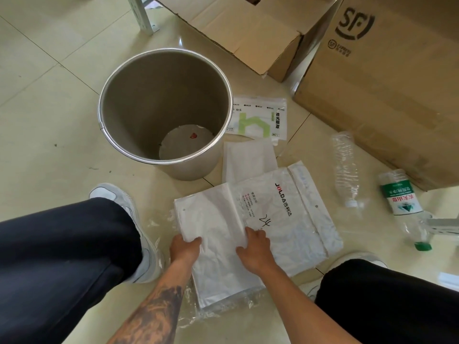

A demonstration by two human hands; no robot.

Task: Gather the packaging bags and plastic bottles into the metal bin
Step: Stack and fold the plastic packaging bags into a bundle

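Item: large flat white plastic packaging bag (pixel 218 234), lying on the pale tiled floor (pixel 49 83) between our knees, long axis running from us up and away toward the bin. Our left hand (pixel 185 250) clasped its near left edge, fingers curled over the film; our right hand (pixel 255 252) pinched a fold at its middle. Beneath it lay a second white printed bag (pixel 298 214), to the right. Destination: round open metal bin (pixel 164 108), upright, ahead and left of both hands, left hand nearer. We judged the lift must go forward and leftward. Outstanding: green-printed bag (pixel 260 117) touching the bin, clear crushed bottle (pixel 346 167), green-labelled bottle (pixel 402 202), right.
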